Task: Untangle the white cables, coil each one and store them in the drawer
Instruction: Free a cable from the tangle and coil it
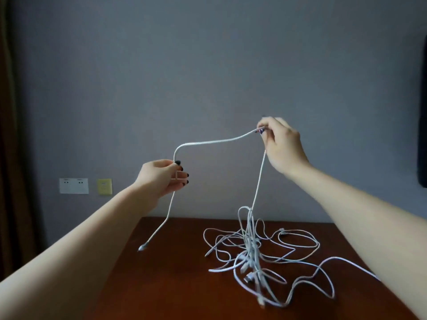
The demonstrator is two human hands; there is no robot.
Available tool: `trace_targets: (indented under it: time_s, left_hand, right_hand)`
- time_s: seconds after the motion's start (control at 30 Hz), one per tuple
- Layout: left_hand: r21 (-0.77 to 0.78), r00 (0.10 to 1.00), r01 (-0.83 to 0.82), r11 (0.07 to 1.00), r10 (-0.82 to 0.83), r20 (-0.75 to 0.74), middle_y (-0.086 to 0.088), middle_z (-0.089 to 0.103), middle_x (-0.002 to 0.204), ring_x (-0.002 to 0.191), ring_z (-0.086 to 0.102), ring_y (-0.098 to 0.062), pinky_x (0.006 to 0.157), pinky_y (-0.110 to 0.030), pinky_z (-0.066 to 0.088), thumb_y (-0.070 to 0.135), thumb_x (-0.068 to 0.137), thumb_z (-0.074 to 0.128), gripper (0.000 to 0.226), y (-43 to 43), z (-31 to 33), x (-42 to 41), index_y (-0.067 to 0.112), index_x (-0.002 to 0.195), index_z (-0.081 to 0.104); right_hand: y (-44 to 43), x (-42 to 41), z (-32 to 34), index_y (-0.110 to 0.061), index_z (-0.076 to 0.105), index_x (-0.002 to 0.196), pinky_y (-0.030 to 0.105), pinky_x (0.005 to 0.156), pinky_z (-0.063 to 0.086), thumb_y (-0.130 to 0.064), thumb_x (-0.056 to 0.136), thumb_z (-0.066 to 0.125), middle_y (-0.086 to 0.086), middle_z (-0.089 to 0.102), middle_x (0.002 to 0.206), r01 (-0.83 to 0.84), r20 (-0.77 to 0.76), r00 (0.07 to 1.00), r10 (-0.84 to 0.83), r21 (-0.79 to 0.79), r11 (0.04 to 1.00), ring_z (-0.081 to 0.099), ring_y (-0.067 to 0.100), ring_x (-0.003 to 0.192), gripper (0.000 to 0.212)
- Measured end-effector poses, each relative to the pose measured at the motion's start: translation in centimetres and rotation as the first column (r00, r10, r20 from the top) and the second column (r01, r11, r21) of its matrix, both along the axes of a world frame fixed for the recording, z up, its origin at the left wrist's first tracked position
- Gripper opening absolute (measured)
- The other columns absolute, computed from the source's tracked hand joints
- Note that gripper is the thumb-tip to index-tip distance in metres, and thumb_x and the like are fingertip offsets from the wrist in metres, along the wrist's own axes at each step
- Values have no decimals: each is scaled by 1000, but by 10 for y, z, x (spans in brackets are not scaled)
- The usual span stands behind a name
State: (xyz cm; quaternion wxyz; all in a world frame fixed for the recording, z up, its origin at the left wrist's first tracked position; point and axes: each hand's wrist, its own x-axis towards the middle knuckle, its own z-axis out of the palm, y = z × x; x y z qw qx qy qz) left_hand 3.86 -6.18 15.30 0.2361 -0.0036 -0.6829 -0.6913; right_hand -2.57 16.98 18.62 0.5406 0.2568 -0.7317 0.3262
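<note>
A tangle of white cables lies on the dark brown table, right of its middle. One white cable is lifted above it. My left hand grips that cable at centre left, and its plug end dangles down beside the table's left edge. My right hand, higher and to the right, pinches the same cable. From there it drops straight into the tangle, pulling several loops up off the table. No drawer is in view.
A grey wall stands right behind the table, with white sockets and a yellow plate low on the left. A brown curtain hangs at the far left. A dark object sits at the right edge.
</note>
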Motion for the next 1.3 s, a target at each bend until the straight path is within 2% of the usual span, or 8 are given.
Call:
trace_targets:
  time_s: [0.33,0.43,0.6,0.73,0.9,0.97,1.13,1.3]
  left_hand:
    - [-710,981,-70,701,-82,-177,-5,57,73,70,55,-23,69,-30,45,24,93,57,10,79,-34,-33,16,92,63]
    - [-658,965,-149,739,-36,-259,7,51,51,51,49,-7,49,-16,32,14,93,54,24,91,-39,-39,16,74,69]
    - [-377,941,-75,923,-59,-333,10,47,37,40,42,-5,48,-22,33,12,96,51,39,80,-14,-42,22,60,61]
    - [-398,905,-67,915,-112,-410,11,47,39,41,43,-4,47,-20,34,12,97,50,34,78,11,-26,13,64,61]
    - [-360,877,49,932,-213,-432,12,44,41,43,45,-7,48,-16,37,11,98,47,35,85,37,-16,12,66,60]
    - [-362,873,79,929,-240,-424,12,44,42,44,45,-8,49,-17,37,13,99,47,34,81,43,-14,10,67,60]
    - [-503,865,-56,862,-210,-456,0,52,59,49,52,-8,57,-19,44,15,98,50,31,59,41,-10,12,70,62]
    - [-817,758,-402,413,-350,-550,-1,63,79,64,55,-4,67,-7,41,23,83,60,14,32,12,-31,18,82,73]
  right_hand:
    - [-9,38,42,-26,63,83,38,95,50,-11,90,56,5,71,93,-412,200,903,380,152,898,67,22,95,18]
    - [-9,50,39,-16,63,100,31,94,51,-9,84,57,2,65,101,-535,123,842,525,67,843,67,16,95,19]
    - [12,33,5,-8,38,139,2,72,35,-2,84,61,5,40,120,-181,179,968,175,20,983,46,4,68,60]
    - [16,30,-37,-9,33,143,7,56,40,-7,89,62,12,42,141,-425,734,645,213,114,898,50,4,70,62]
    - [-23,28,-79,-12,41,138,19,59,44,-19,93,59,4,63,117,-640,888,437,144,195,744,57,5,63,48]
    - [-31,22,-91,-7,62,101,17,55,41,-14,97,51,10,70,92,-638,856,505,112,283,716,56,2,53,13]
    - [-9,-1,-85,-1,59,56,22,46,42,7,96,31,13,59,60,-329,732,632,253,-42,943,56,12,45,50]
    - [45,-17,-70,-9,76,90,3,60,34,-6,87,64,6,70,77,53,362,931,-42,-20,998,57,10,72,12]
